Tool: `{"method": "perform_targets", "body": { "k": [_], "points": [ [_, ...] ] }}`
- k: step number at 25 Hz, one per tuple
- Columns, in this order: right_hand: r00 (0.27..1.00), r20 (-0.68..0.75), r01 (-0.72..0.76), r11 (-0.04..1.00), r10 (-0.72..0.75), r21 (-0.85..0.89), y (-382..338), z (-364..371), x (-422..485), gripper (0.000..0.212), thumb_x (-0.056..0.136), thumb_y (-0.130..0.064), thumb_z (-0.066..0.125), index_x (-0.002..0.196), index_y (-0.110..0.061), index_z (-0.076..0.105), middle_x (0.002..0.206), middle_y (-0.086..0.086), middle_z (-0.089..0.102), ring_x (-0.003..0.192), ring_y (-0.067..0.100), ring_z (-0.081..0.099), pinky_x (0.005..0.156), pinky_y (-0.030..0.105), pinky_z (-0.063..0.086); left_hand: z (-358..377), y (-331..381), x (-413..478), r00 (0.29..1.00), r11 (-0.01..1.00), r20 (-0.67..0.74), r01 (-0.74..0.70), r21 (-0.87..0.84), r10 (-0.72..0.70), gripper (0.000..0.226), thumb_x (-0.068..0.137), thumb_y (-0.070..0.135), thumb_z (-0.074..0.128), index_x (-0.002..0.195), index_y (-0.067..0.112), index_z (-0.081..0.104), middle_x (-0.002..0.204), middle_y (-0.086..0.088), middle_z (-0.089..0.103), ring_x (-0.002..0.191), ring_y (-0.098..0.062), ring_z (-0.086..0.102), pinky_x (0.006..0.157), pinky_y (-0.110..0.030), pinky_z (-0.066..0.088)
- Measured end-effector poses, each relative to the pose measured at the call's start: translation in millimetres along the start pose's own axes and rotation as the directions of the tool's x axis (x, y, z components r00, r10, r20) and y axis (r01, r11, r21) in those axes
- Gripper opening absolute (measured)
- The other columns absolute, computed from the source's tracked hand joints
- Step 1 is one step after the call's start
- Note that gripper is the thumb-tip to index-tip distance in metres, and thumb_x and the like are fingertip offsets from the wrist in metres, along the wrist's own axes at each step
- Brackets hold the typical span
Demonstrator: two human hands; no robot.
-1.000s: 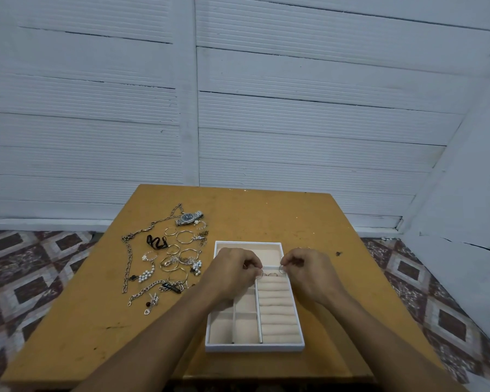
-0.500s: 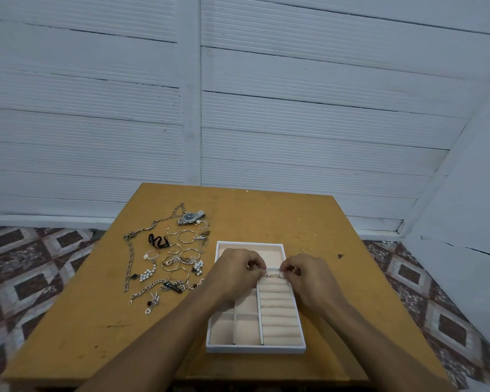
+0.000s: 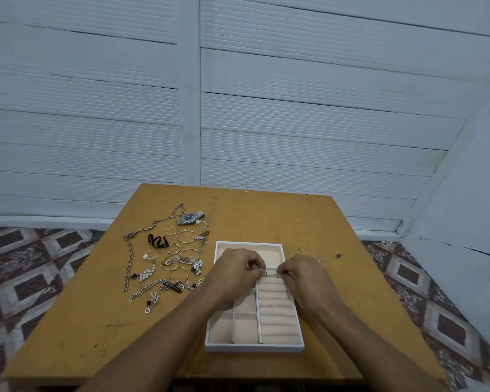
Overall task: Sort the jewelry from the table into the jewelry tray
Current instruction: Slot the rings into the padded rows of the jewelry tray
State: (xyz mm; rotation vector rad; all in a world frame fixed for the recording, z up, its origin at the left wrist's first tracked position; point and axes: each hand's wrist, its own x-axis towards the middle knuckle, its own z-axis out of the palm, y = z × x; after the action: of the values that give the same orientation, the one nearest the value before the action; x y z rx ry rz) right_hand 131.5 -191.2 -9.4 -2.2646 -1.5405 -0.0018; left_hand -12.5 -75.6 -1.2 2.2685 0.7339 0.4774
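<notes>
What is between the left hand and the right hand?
Head view: small thin hoops, pinched by left hand and right hand, above the tray.

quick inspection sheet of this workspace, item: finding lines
surface: wooden table, scuffed, with a dark speck towards its right edge
job's things: white jewelry tray front centre; jewelry pile left of it, watch at the pile's far end; thin hoops on the table right of the tray
clutter: nothing seen
grippers: left hand and right hand both pinch a small ring piece over the tray's ring rolls
cables: nothing seen
surroundings: white slatted wall, patterned tile floor
</notes>
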Motion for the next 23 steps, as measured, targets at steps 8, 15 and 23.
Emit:
{"method": "perform_targets", "body": {
  "k": [8, 15, 23],
  "points": [
    [0.998, 0.05, 0.037, 0.991, -0.03, -0.132, -3.5, 1.2, -2.7, 0.034, 0.088, -0.011, 0.049, 0.101, -0.028, 0.075, 0.096, -0.002, 0.067, 0.091, 0.024, 0.053, 0.078, 0.037, 0.047, -1.0, -1.5, -2.2, 1.0, 1.0, -0.009, -0.007, 0.022, 0.007, 0.006, 0.084, 0.021, 0.068, 0.082, 0.024, 0.073, 0.075, 0.008, 0.067, 0.064, -0.001, 0.054, 0.056, -0.007, 0.036],
    [0.998, 0.065, 0.012, 0.998, -0.008, -0.068, -5.0, -3.1, -4.3, 0.033, 0.091, -0.014, 0.047, 0.111, -0.025, 0.07, 0.103, -0.002, 0.068, 0.098, 0.023, 0.055, 0.082, 0.036, 0.047, 0.3, 1.2, -5.4, 0.999, 1.0, -0.037, 0.001, 0.029, 0.0, 0.004, 0.086, 0.023, 0.068, 0.087, 0.024, 0.072, 0.077, 0.008, 0.065, 0.066, -0.001, 0.054, 0.059, -0.012, 0.04],
    [0.997, -0.001, -0.072, 0.975, 0.074, 0.208, 0.1, -22.9, -21.8, 0.024, 0.09, -0.02, 0.05, 0.106, -0.022, 0.068, 0.098, -0.007, 0.069, 0.088, 0.011, 0.059, 0.075, 0.032, 0.051, 9.7, -1.9, -8.4, 0.997, 0.976, -0.041, -0.048, 0.214, 0.058, 0.007, 0.086, 0.029, 0.063, 0.09, 0.026, 0.069, 0.089, 0.009, 0.067, 0.086, -0.009, 0.058, 0.074, -0.03, 0.048]
  ]
}}
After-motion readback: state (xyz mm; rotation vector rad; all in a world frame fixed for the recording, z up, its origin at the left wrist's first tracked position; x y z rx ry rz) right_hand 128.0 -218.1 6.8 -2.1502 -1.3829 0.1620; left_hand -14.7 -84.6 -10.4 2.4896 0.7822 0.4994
